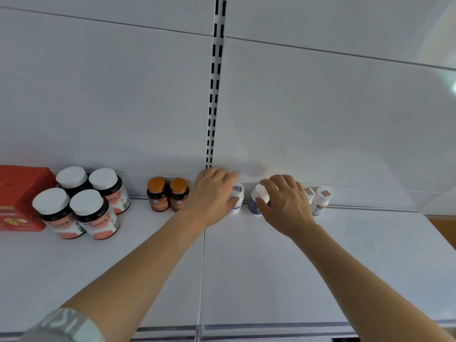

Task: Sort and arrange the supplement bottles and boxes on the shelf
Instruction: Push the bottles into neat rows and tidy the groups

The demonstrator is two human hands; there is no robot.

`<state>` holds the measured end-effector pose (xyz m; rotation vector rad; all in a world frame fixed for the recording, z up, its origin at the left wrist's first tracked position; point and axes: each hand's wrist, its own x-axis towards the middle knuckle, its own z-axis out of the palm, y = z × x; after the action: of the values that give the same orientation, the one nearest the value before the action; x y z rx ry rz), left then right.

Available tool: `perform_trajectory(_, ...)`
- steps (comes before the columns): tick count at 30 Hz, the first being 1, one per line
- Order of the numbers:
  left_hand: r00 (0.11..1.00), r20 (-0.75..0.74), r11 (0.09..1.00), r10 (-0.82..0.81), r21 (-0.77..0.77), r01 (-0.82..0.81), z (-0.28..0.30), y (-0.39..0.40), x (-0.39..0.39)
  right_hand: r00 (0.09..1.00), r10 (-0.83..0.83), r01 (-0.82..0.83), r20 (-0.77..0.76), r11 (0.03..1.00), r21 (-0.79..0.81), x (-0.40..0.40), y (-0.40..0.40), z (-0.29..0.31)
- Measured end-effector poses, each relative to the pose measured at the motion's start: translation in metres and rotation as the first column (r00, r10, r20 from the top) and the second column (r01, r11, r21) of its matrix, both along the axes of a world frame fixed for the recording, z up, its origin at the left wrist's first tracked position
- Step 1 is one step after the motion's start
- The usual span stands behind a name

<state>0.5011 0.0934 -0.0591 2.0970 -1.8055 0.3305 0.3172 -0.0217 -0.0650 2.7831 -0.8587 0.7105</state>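
Left hand (212,191) was curled over a small white bottle (237,199) at the back of the white shelf (246,267), thumb on the bottle's front, fingers draped over its top toward the back panel (98,95). Only the bottle's right side showed past the hand; label unreadable

Right hand (283,203) gripped a white-capped bottle with a blue body (256,201), thumb on the cap's near edge, fingers wrapped round the far side. That bottle stood just left of the right palm, just beside the left hand's bottle with a narrow gap between them. Both bottles looked upright

Just right of the right hand, partly hidden behind its knuckles: two more white bottles (320,201) with small orange-brown tags on the caps, side by side against the back edge

Just left of the left hand: two amber bottles with orange caps (167,196), touching each other, the nearer one touching or just shy of the wrist, couldn't tell which

Further left, well apart from that hand: four dark jars with white lids and pink-white labels (84,203), packed two by two. Past them, at the frame's left edge, a red box (19,196) just beside the jars

Slotted upright rail (213,95) ran up the back panel straight above the left hand's fingers. A patterned sleeve (64,324) showed on the left forearm at bottom left
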Motion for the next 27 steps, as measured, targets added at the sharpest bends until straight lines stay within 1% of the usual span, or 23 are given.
perform_trajectory(5,0.997,0.016,0.996,-0.080,-0.034,0.081,-0.006,-0.020,-0.030,0.998,-0.057,0.057,-0.006,0.998,0.008,-0.033,-0.017,0.001)
perform_trajectory(9,0.995,0.047,0.996,-0.087,-0.023,0.088,-0.011,-0.036,-0.047,0.998,-0.049,0.049,-0.035,0.999,-0.005,-0.048,-0.030,-0.004)
perform_trajectory(12,0.996,0.074,0.999,-0.042,0.018,0.041,-0.017,-0.046,-0.057,0.999,0.004,-0.004,-0.041,1.000,-0.001,-0.054,-0.042,-0.009)
perform_trajectory(15,0.989,0.140,0.995,0.052,0.074,-0.062,-0.022,-0.054,-0.065,0.995,0.074,-0.074,-0.064,0.997,-0.002,-0.058,-0.053,-0.015)
perform_trajectory(18,0.978,0.175,0.988,0.110,0.089,-0.127,-0.025,-0.057,-0.070,0.991,0.097,-0.098,-0.088,0.995,0.003,-0.056,-0.063,-0.020)
perform_trajectory(22,0.977,0.169,0.984,0.132,0.098,-0.149,-0.029,-0.060,-0.071,0.985,0.144,-0.144,-0.096,0.990,0.011,-0.052,-0.073,-0.027)
perform_trajectory(27,0.985,0.129,0.987,0.117,0.093,-0.129,-0.026,-0.060,-0.070,0.980,0.184,-0.182,-0.081,0.983,0.025,-0.051,-0.078,-0.029)
